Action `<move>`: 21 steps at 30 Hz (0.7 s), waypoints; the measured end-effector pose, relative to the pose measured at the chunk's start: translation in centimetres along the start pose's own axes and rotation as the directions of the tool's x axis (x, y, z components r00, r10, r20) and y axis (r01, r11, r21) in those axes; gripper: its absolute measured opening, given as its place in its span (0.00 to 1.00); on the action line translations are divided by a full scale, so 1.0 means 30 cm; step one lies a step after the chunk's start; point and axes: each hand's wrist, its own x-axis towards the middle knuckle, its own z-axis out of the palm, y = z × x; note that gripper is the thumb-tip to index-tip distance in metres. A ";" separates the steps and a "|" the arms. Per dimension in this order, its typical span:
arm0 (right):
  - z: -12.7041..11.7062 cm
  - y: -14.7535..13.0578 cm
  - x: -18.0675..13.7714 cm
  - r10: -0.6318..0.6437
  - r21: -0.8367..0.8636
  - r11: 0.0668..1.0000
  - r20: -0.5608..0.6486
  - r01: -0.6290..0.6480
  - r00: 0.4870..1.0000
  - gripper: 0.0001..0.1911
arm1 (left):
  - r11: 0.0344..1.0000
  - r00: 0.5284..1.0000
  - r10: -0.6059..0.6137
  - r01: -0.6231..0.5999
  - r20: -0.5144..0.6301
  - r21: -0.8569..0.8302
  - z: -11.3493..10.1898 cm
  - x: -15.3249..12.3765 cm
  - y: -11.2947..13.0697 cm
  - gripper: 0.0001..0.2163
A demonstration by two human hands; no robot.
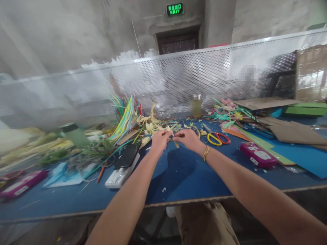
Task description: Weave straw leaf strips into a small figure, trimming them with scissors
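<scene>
Over the middle of the blue table [184,183], my left hand [160,139] and my right hand [187,139] meet fingertip to fingertip. Both are closed in a pinch. What they hold between the fingers is small and mostly hidden; a short yellowish-brown strip [176,144] shows just below them. Right behind the hands lies a heap of pale yellow dried husk-like strips [153,125]. Scissors with one yellow and one red handle [218,139] rest on the table to the right of my right hand.
Left stand a bundle of coloured stems [125,117] and a green-lidded container [74,134]; a black phone [127,156] lies on a white object [120,177]. Right are a purple box [258,154], coloured sheets [304,154] and cardboard [298,131]. A bottle [196,106] stands by the perforated metal screen [173,75].
</scene>
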 end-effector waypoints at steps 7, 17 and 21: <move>-0.036 0.058 0.019 0.182 0.476 0.857 0.080 -0.198 0.980 0.10 | 0.961 0.981 -0.009 0.062 0.194 -0.270 -0.007 0.010 -0.016 0.12; -0.049 0.098 0.016 0.197 0.360 0.912 0.028 -0.194 0.980 0.16 | 0.941 0.946 0.089 0.024 0.313 -0.338 0.015 0.009 -0.066 0.16; -0.084 0.118 -0.004 -0.066 -0.251 0.968 -0.240 0.004 0.969 0.18 | 0.908 0.970 0.064 0.041 0.234 -0.418 0.027 0.007 -0.066 0.18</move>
